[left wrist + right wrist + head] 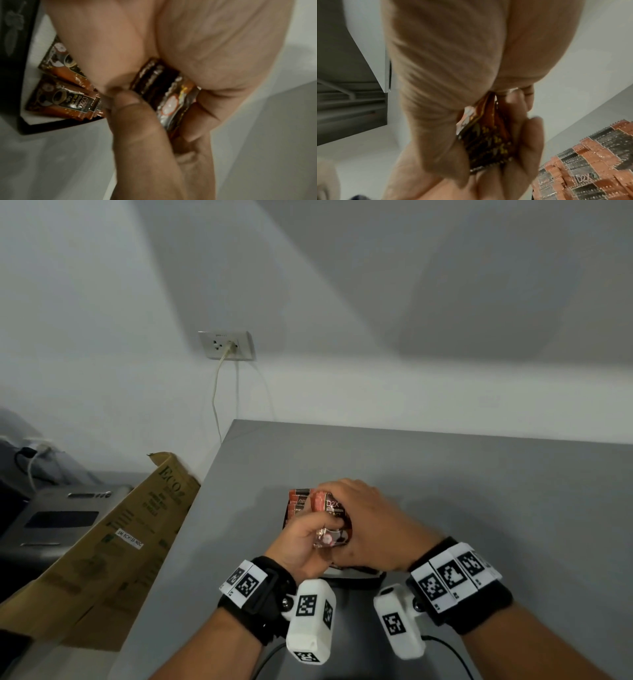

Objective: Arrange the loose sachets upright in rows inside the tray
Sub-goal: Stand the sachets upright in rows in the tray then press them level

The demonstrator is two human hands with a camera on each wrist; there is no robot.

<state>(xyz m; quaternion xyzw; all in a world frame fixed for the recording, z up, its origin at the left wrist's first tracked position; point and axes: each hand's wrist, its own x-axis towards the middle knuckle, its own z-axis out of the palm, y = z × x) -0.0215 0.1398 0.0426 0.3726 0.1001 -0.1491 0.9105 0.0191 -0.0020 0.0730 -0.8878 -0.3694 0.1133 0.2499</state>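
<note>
Both hands [342, 529] grip a sachet bundle [330, 520] above the tray [20, 124].

Sachets [488, 143] (blurred) perhaps between both hands

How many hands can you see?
2. The left hand and right hand both grip a bunch of sachets over the tray.

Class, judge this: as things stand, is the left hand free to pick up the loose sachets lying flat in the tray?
Probably not yet: the left hand already grips a bundle of sachets together with the right hand, though the flat sachets lie uncovered nearby.
</note>
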